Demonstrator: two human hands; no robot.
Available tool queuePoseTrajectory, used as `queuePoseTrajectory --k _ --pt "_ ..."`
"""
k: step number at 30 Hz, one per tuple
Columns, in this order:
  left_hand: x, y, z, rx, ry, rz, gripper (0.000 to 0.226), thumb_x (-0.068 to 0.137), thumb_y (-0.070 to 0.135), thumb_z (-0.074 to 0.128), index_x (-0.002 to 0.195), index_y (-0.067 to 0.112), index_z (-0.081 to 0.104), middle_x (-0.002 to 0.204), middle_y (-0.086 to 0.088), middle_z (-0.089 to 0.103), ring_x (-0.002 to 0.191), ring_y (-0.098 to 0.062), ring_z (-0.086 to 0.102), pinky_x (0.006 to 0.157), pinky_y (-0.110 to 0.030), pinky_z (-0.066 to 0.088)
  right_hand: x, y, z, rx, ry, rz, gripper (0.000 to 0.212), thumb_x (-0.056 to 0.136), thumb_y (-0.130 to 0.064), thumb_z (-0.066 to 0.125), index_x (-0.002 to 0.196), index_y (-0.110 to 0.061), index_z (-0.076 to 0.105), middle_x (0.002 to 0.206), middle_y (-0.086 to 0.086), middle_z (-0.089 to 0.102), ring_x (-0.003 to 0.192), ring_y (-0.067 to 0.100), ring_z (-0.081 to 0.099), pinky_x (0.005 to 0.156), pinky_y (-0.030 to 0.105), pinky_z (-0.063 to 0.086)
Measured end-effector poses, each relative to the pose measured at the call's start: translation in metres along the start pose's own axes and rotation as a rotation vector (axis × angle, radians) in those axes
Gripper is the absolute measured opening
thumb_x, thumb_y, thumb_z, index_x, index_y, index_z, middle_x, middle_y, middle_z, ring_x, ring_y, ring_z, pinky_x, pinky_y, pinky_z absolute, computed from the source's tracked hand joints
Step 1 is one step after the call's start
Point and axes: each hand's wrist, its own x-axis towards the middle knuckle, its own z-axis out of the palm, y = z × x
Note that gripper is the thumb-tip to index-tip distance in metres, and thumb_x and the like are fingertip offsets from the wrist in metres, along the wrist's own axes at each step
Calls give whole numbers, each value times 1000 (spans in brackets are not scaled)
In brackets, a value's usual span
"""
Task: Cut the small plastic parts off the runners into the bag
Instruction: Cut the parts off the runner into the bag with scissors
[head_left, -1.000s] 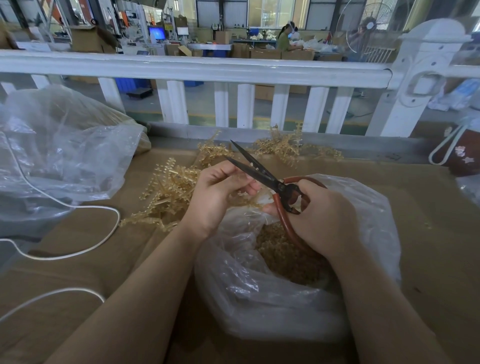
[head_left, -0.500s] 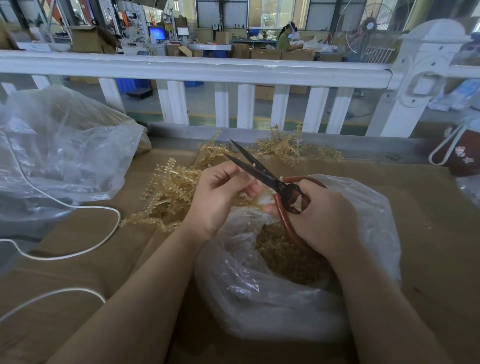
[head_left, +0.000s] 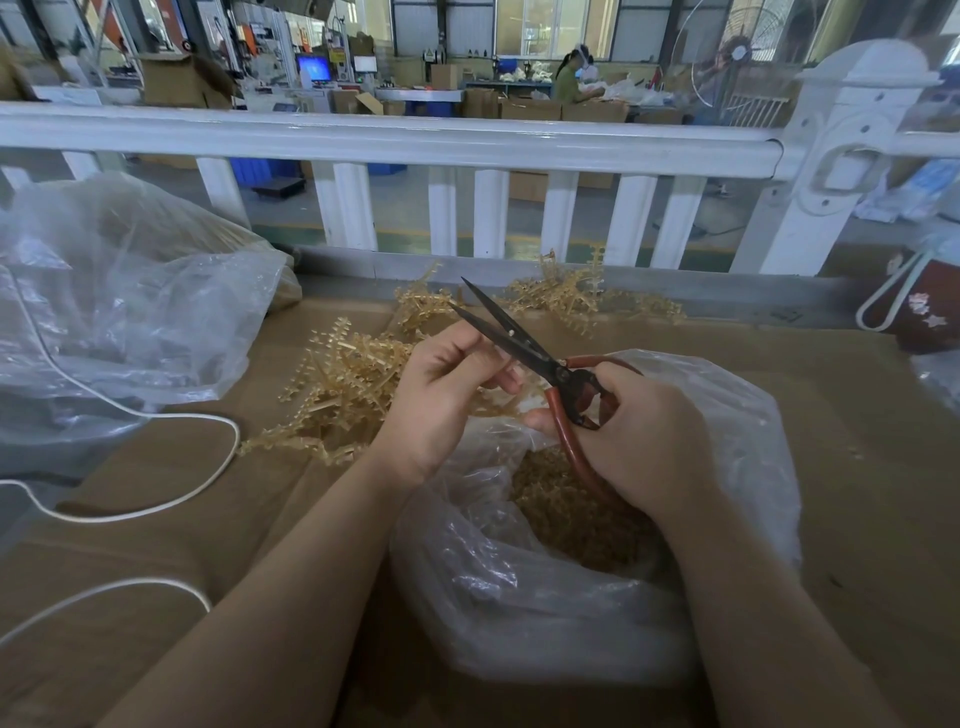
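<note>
My right hand grips the red handles of a pair of scissors; the dark blades are parted and point up-left. My left hand pinches a pale yellow plastic runner right at the blades, above the mouth of a clear plastic bag. Inside the bag lies a heap of small tan cut parts. A pile of uncut runners rests on the cardboard just left of my left hand.
More runners lie by the white railing at the back. A large crumpled clear bag fills the left side, with a white cord looping over the cardboard surface. A dark red bag stands at the right edge.
The scissor blades have opened slightly wider and my left fingers have shifted the runner a little against them. Both hands stay over the bag.
</note>
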Motion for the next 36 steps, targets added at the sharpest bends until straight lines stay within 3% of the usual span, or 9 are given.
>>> queuePoseTrajectory --k 10,14,17,21,25,30,32,34,36 --pt "-1 1 -1 0 0 -15 18 93 6 50 91 4 67 75 -1 66 71 -15 61 72 -26 50 -1 -2 -1 28 26 -14 70 66 -86 53 94 -26 75 75 -18 64 64 3 57 62 27 55" --pt "-2 2 0 -12 20 -40 19 92 6 49 90 5 67 73 1 66 69 -13 60 69 -24 50 -1 -2 -1 19 11 -9 53 71 -76 66 91 -27 75 73 -20 62 64 3 58 61 25 53" --pt "-2 2 -2 -10 28 -111 21 98 0 49 83 2 64 69 -2 65 63 -14 59 63 -23 49 0 -1 1 46 2 33 42 70 -74 67 79 -33 68 65 -20 59 61 0 56 55 19 45" --pt "-2 2 -1 -8 12 -219 22 99 3 52 81 3 64 67 -8 63 57 -14 54 56 -24 45 2 1 0 275 -14 170 48 66 -71 73 73 -24 70 65 -7 67 62 10 63 60 36 56" --pt "-2 -1 0 13 17 -224 20 98 8 58 84 -3 65 64 -6 65 54 -13 55 54 -22 46 5 -1 0 426 -78 192 20 76 -43 84 72 -29 70 71 -13 71 65 7 66 60 24 56" --pt "-2 2 2 -52 2 -248 20 92 22 67 86 3 67 70 -6 68 57 -12 59 56 -22 48 6 -5 2 520 -147 224 13 81 -20 82 73 -22 72 72 -6 73 63 10 67 59 21 56" --pt "-1 4 1 -149 -26 -297 36 85 35 75 105 6 68 82 -5 72 70 -13 66 64 -22 52 8 -6 0 609 -132 264 12 82 -16 80 73 -20 73 70 -2 73 61 8 68 57 14 53" --pt "1 7 -2 -258 -61 -371 81 66 47 88 126 2 58 98 -7 74 88 -18 69 77 -27 56 9 -7 -5 694 -89 318 16 85 -16 77 69 -18 73 69 0 73 57 4 66 57 10 49" --pt "1 6 -3 -339 -94 -440 105 46 46 97 130 1 54 106 -11 73 97 -23 70 85 -32 56 10 -7 -10 819 -57 377 23 88 -16 73 65 -17 72 67 3 71 48 2 58 49 10 45"
